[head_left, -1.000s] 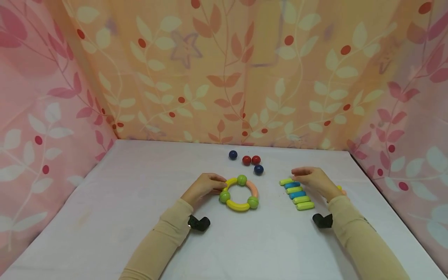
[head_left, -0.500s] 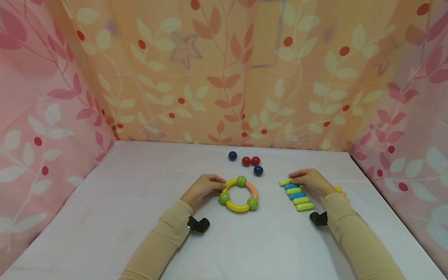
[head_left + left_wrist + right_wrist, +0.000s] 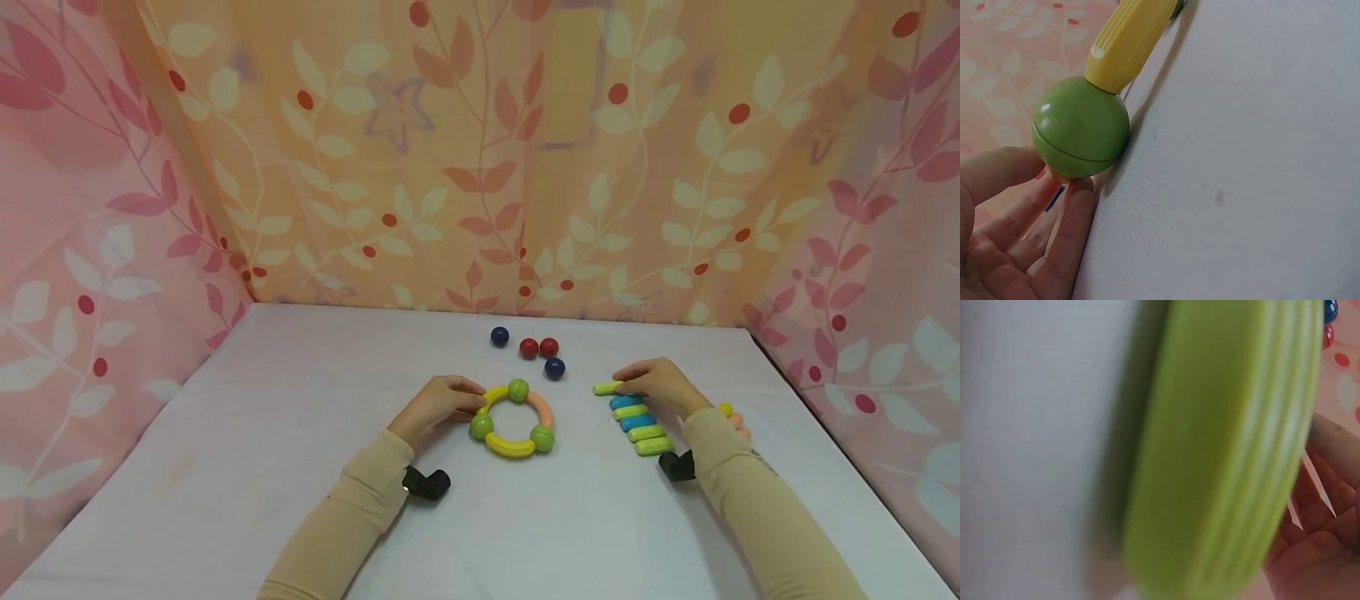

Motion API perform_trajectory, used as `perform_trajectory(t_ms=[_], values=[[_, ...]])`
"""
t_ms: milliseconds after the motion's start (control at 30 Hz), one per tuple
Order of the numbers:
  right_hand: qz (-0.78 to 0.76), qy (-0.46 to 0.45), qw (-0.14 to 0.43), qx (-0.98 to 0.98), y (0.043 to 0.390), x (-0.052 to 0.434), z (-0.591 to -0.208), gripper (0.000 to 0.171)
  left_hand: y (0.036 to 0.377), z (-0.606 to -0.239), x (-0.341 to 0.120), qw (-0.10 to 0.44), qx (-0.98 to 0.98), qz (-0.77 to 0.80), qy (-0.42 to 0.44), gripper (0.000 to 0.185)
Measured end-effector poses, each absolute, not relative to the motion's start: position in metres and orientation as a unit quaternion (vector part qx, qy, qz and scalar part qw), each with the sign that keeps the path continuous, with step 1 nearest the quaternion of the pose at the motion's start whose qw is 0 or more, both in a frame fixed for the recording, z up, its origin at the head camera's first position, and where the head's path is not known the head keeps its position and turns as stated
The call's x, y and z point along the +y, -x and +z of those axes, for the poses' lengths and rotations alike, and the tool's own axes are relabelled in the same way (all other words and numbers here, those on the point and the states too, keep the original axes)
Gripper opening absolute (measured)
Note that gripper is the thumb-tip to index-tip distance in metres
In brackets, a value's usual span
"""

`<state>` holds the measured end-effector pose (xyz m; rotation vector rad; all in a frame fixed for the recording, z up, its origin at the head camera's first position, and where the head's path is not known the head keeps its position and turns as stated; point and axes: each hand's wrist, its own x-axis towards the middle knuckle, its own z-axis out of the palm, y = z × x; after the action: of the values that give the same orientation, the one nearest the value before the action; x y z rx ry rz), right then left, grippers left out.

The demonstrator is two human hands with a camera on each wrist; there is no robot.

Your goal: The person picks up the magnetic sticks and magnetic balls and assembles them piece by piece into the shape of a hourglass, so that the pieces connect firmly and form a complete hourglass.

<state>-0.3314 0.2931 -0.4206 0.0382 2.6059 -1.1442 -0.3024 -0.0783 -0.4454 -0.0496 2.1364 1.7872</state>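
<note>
On the white table lies a ring (image 3: 511, 447) built of yellow and peach curved pieces joined by green balls. My left hand (image 3: 442, 404) pinches the ring's left side, by a green ball (image 3: 1079, 128) that shows close up in the left wrist view. To the right, my right hand (image 3: 660, 387) pinches the right end of the far light green stick (image 3: 604, 388). Below it is a row of green and blue sticks (image 3: 637, 422). In the right wrist view a large green stick (image 3: 1222, 456) hides part of that hand, including its fingertips.
Behind the ring sit two dark blue balls (image 3: 555, 367) and two red balls (image 3: 528, 348). Peach and yellow pieces (image 3: 737, 419) are partly hidden by the right forearm. Patterned cloth (image 3: 480, 167) encloses the table's back and sides.
My right hand has moved left and down onto the far green stick, which has slid slightly left, away from the row. The left hand and the ring have stayed in place.
</note>
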Motion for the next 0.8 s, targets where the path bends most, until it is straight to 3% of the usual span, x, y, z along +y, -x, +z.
perform_trajectory(t_ms=[500,800], values=[[-0.369,-0.009,0.153,0.917,0.334,0.270,-0.409,0.041,0.301,-0.446,-0.076,0.181,0.760,0.624,0.014,0.023],[-0.457,0.031,0.104,0.883,0.329,0.233,-0.405,0.048,0.303,-0.446,-0.078,0.175,0.759,0.627,0.012,0.024]])
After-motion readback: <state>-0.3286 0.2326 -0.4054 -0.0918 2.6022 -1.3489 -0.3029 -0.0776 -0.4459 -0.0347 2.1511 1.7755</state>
